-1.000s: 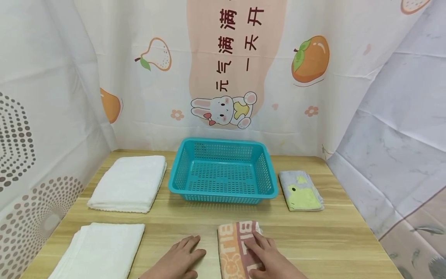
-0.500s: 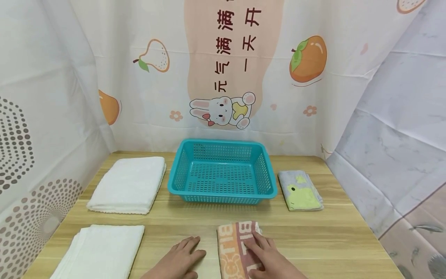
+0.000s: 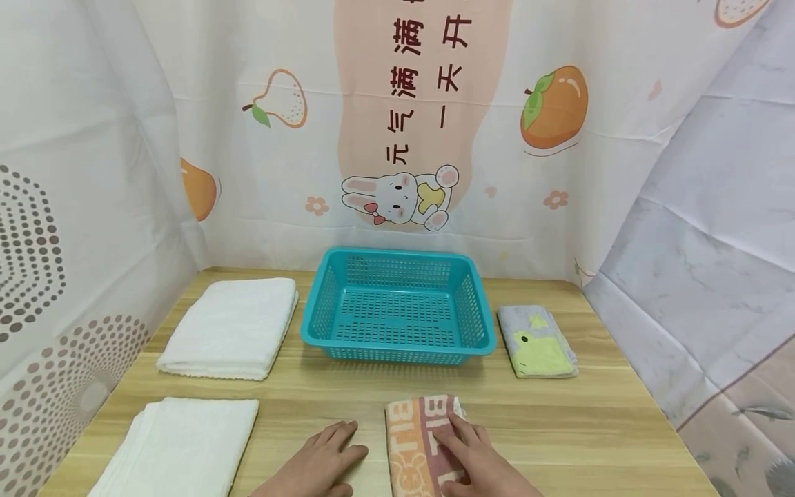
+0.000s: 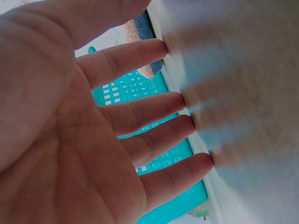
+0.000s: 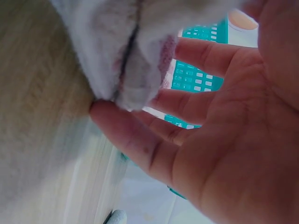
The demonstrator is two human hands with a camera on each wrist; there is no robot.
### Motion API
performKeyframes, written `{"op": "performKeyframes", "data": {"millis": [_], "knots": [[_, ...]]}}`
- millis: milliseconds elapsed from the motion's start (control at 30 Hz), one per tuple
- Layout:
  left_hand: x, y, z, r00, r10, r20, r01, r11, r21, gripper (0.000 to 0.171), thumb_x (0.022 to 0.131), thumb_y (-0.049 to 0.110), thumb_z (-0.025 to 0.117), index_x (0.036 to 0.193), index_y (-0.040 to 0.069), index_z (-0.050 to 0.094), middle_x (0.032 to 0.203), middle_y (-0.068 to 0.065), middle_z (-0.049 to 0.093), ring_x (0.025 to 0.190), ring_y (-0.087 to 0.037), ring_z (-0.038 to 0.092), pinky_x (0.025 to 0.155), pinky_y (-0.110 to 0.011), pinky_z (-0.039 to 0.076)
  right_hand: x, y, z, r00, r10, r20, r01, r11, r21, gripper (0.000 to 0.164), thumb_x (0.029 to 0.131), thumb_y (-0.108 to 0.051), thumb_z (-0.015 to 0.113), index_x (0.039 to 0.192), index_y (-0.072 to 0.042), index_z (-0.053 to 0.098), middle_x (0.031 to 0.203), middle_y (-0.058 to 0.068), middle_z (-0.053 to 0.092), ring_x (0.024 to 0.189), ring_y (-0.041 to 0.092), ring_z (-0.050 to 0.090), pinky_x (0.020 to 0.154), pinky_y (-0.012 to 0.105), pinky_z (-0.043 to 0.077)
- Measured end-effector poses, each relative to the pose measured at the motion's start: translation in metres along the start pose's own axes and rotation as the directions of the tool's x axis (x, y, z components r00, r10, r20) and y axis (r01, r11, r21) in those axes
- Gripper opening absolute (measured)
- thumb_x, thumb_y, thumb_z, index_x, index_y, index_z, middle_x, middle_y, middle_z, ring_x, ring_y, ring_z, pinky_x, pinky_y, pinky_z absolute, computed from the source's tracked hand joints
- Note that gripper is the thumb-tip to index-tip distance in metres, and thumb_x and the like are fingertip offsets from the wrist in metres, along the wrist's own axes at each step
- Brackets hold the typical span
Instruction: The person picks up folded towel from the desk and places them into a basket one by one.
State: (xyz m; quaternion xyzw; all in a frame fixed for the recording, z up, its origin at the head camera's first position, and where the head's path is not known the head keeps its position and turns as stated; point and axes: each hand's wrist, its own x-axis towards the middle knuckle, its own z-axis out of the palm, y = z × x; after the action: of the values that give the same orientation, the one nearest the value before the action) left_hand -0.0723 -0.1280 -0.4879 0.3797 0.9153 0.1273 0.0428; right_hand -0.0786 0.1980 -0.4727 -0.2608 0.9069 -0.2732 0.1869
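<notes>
A folded orange, mauve and white towel (image 3: 410,445) with letters and a rabbit lies at the front middle of the table. My right hand (image 3: 481,455) rests on its right side, fingers loosely extended. In the right wrist view, fingertips (image 5: 121,126) touch the towel's layered white edge (image 5: 121,56). To the left of this towel, my left hand (image 3: 317,461) holds nothing; its spread fingertips (image 4: 173,100) touch the table top, as the left wrist view shows. Behind both hands stands a teal plastic basket (image 3: 397,352) with nothing in it.
Two folded white towels lie on the left, one at the back (image 3: 230,328) and one at the front (image 3: 180,445). A small grey towel with a green frog (image 3: 537,342) is right of the basket. A printed curtain (image 3: 279,172) hangs behind the wooden table (image 3: 577,435).
The orange and mauve towel and the right hand on it have shifted very slightly left. The left hand stays in place.
</notes>
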Motion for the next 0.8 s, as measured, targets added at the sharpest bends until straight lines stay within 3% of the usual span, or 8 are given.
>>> {"op": "performKeyframes", "data": {"millis": [267, 800], "knots": [[-0.0006, -0.0006, -0.0003, 1.0, -0.001, 0.01, 0.002, 0.999, -0.034, 0.041, 0.086, 0.024, 0.07, 0.125, 0.016, 0.06, 0.139, -0.022, 0.052, 0.124, -0.04, 0.052, 0.091, -0.05, 0.05, 0.0008, -0.003, 0.0006, 1.0, -0.017, -0.013, 0.017, 1.0, -0.004, 0.068, 0.089, -0.034, 0.075, 0.143, -0.005, 0.048, 0.152, 0.032, 0.029, 0.125, 0.045, 0.037, 0.09, 0.039, 0.05], [-0.0014, -0.0017, 0.0007, 1.0, 0.023, -0.003, -0.023, 1.0, -0.02, 0.041, 0.086, 0.025, 0.07, 0.125, 0.015, 0.06, 0.138, -0.022, 0.052, 0.123, -0.04, 0.052, 0.09, -0.05, 0.05, 0.0036, -0.0097, 0.0019, 1.0, 0.013, 0.003, -0.013, 1.0, 0.015, 0.067, 0.088, -0.035, 0.075, 0.143, -0.007, 0.049, 0.153, 0.029, 0.029, 0.124, 0.042, 0.038, 0.089, 0.038, 0.049]]}}
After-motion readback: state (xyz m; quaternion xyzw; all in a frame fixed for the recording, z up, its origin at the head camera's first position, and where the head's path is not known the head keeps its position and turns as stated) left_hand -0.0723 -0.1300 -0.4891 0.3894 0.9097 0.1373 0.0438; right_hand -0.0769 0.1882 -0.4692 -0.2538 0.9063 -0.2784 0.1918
